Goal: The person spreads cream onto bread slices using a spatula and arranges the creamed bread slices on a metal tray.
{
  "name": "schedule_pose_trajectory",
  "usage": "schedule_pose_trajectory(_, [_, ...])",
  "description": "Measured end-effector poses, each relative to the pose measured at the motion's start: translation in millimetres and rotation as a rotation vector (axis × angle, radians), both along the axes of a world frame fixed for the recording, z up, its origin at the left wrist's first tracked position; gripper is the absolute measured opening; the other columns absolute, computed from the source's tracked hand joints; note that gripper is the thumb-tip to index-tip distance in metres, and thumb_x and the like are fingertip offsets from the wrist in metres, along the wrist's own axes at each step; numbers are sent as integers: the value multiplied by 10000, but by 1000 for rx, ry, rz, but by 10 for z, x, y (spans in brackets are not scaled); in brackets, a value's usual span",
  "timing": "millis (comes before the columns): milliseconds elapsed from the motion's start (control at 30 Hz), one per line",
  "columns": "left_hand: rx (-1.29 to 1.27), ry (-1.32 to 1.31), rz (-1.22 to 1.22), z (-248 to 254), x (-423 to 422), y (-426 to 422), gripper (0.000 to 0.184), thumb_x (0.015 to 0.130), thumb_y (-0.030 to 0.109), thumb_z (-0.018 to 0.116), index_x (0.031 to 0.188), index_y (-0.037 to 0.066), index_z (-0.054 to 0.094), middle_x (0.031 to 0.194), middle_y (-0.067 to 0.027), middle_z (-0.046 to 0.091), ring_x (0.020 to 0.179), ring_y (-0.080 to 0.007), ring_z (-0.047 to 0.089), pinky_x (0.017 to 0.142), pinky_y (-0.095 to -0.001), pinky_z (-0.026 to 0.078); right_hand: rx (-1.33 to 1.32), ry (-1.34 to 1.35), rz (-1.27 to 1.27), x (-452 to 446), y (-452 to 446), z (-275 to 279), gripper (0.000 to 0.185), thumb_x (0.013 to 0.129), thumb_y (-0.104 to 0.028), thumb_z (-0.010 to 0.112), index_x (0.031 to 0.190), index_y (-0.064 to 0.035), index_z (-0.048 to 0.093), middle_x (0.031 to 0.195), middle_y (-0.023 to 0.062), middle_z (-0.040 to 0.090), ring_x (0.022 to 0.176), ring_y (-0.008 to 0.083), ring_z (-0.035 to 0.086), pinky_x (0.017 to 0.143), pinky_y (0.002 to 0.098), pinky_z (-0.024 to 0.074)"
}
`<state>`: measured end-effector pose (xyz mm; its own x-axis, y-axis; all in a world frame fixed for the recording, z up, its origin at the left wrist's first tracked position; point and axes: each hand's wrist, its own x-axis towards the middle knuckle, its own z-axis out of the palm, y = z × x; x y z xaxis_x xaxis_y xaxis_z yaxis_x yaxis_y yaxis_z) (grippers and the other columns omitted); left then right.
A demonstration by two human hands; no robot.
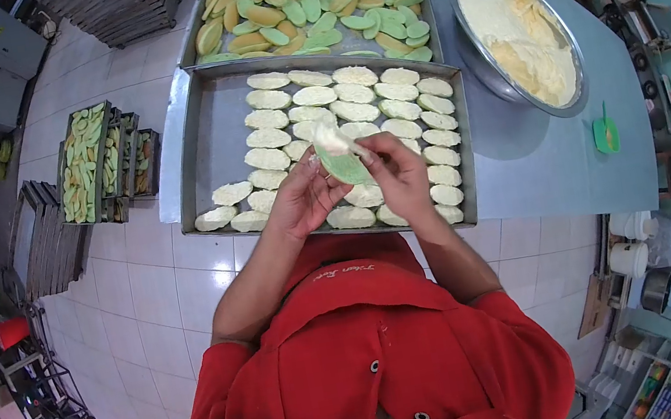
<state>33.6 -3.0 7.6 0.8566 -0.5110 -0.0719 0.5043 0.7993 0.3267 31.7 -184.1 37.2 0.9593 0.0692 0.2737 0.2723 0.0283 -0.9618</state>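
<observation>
Standing at a big table (544, 183), a person in red (364, 329) bends both arms over the front tray (220, 131), and I can watch both hands work close together. The back tray (433, 11) touches the far side of the front tray and is full of green and tan pieces (311, 8) in a messy heap. A shiny bowl (482, 65) of pale, creamy stuff (497, 5) sits to the right of the front tray. To the left of the front tray, lower down, are more trays (87, 167) of green pieces.

The left arm (254, 292) reaches up and in from the left, and the right arm (459, 255) leans in from the right. The left hand (306, 195) is turned palm up, with its fingers curled under a soft green piece (347, 169). The right hand (402, 170) has its back up and its fingers pinched tight on a little spreader (359, 150), tipped across the green piece. White cream (329, 135) is at the piece's far end. The green piece is up above the middle of the front tray, over rows of white-topped pieces (354, 110). A tiny green dish (605, 136) sits to the right of the front tray.
</observation>
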Motion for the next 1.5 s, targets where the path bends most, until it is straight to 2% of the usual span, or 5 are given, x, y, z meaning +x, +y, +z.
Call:
schedule_pose_trajectory(233, [-86, 52, 29, 44, -130, 250, 476, 993, 229, 514, 1394, 29, 353, 1291, -156, 533, 1134, -266, 607, 909, -381, 574, -140, -159, 44, -76, 42, -26, 235, 873, 57, 569, 1060, -42, 670, 944, 114, 622, 860, 222, 598, 766, 303, 470])
schedule_pose_trajectory(400, [-53, 121, 96, 91, -171, 374, 464, 1002, 237, 495, 1395, 29, 362, 1288, -154, 535, 1108, -253, 622, 859, -356, 599, -540, -292, -13, 54, -291, 11, 206, 857, 33, 577, 1004, -52, 694, 915, 108, 641, 831, 268, 597, 747, 337, 474])
schedule_pose_trajectory(967, [260, 264, 173, -296, -39, 100, 500, 990, 338, 517, 1363, 21, 412, 1282, -147, 539, 1132, -258, 596, 828, -340, 605, -640, -228, 255, -28, -427, 483, 242, 817, -10, 611, 1030, -97, 686, 838, 86, 599, 788, 280, 550, 698, 369, 442])
schedule_pose_trajectory(1233, [234, 110, 139, 180, -145, -36, 541, 979, 361, 535, 1390, 39, 393, 1267, -131, 551, 1109, -222, 603, 898, -364, 553, -772, -566, -129, 49, -251, 335, 332, 729, 43, 636, 1008, -122, 710, 918, 91, 594, 830, 275, 548, 708, 381, 413])
schedule_pose_trajectory(1500, [137, -59, -60, -96, -267, 409, 497, 940, 215, 607, 1367, 62, 404, 1254, -83, 559, 1094, -220, 617, 872, -371, 571, -681, -322, -134, 170, -245, 16, 253, 784, 33, 631, 978, -105, 716, 864, 80, 603, 817, 278, 552, 713, 371, 427])
